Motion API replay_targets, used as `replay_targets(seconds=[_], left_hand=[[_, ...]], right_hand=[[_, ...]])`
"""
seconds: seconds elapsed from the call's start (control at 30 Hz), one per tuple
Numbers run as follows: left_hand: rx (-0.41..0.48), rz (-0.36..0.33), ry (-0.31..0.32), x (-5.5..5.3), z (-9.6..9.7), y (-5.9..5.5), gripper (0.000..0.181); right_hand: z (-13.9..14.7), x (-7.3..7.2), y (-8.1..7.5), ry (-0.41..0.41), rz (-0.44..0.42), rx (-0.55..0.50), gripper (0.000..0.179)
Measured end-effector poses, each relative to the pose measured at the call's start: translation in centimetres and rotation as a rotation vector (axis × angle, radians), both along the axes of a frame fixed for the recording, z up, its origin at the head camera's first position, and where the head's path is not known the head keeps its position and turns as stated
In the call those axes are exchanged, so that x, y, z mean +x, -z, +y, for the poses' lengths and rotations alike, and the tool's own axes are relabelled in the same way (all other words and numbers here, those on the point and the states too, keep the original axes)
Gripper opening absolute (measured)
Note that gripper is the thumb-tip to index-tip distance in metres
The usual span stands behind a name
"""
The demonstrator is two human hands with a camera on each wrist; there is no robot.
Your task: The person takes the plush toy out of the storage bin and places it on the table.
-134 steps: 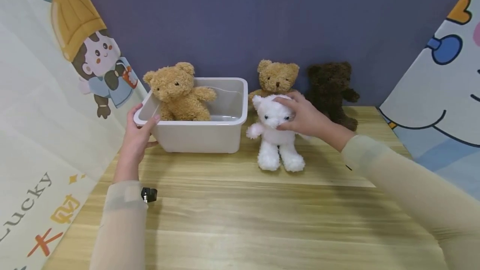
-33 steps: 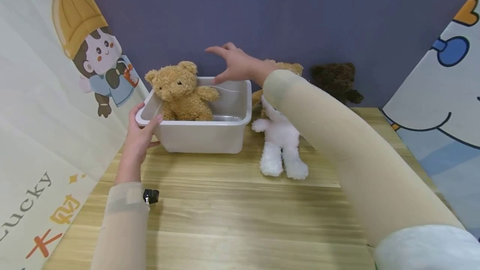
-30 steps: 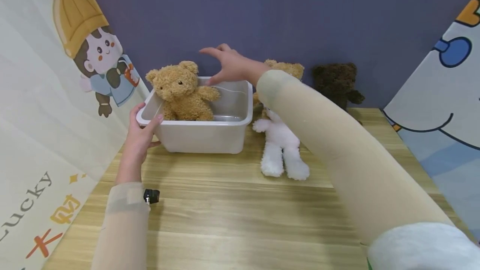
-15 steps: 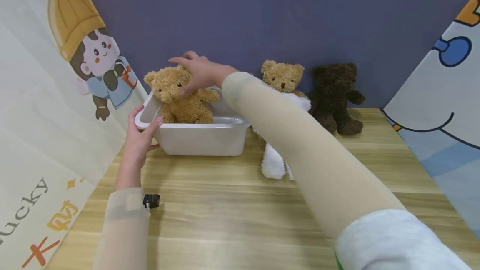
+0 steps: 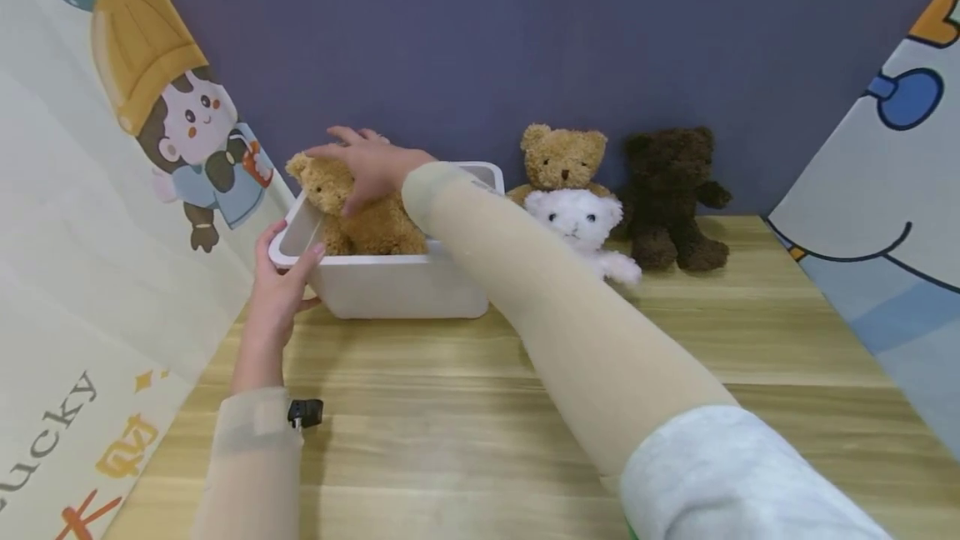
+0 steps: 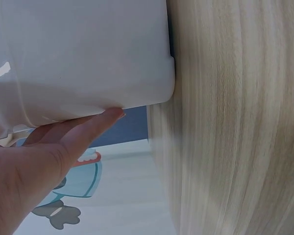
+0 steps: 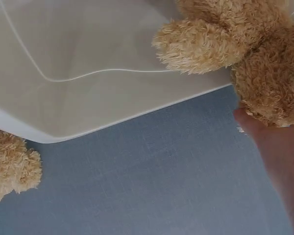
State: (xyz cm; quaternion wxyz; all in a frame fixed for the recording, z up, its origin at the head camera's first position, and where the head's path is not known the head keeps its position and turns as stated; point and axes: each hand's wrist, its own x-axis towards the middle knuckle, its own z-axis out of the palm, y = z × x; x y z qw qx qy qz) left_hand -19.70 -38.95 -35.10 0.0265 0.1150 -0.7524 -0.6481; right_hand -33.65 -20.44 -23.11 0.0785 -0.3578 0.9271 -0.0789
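Observation:
My left hand (image 5: 276,294) holds the left end of a light grey plastic storage bin (image 5: 405,294), thumb over the rim and fingers against the outer wall, as the left wrist view also shows. Inside the bin sits a tan teddy bear (image 5: 386,227). Over its head spreads my right hand (image 5: 371,169), thumb low across the face and fingers stretched over the top. In the right wrist view, a fingertip meets the back of the bear's head (image 7: 272,83). My right forearm hides part of the bin and its right end.
Right of the bin, a second tan teddy bear (image 5: 564,158) sits behind a white teddy bear (image 5: 581,219), partly covered by my sleeve. A dark brown teddy bear (image 5: 671,198) sits further right against the blue-grey wall (image 5: 480,48). All stand on a wooden tabletop (image 5: 420,423).
My right hand has left the white teddy bear and moved left over the bin, onto the head of the tan teddy bear inside. My left hand keeps its hold on the bin.

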Motion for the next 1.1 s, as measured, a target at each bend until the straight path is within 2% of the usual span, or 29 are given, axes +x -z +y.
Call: replay_targets(seconds=[0.27, 0.5, 0.73, 0.9, 1.1], left_hand=[[0.021, 0.017, -0.015, 0.2, -0.4, 0.4, 0.087], [0.004, 0.006, -0.007, 0.0, -0.2, 0.4, 0.085], [0.019, 0.001, -0.006, -0.2, 0.1, 0.3, 0.085], [0.013, -0.001, -0.013, -0.1, 0.2, 0.4, 0.084], [0.000, 0.002, -0.025, 0.2, 0.4, 0.4, 0.083]], right_hand=[[-1.0, 0.4, 0.9, 0.022, 0.017, 0.055, 0.108], [-0.4, 0.8, 1.7, 0.089, -0.001, 0.099, 0.108], [0.1, 1.4, 1.9, 0.073, -0.030, 0.062, 0.107], [0.7, 1.9, 1.9, 0.109, -0.084, 0.090, 0.112], [1.6, 2.3, 1.9, 0.063, -0.080, 0.134, 0.110]])
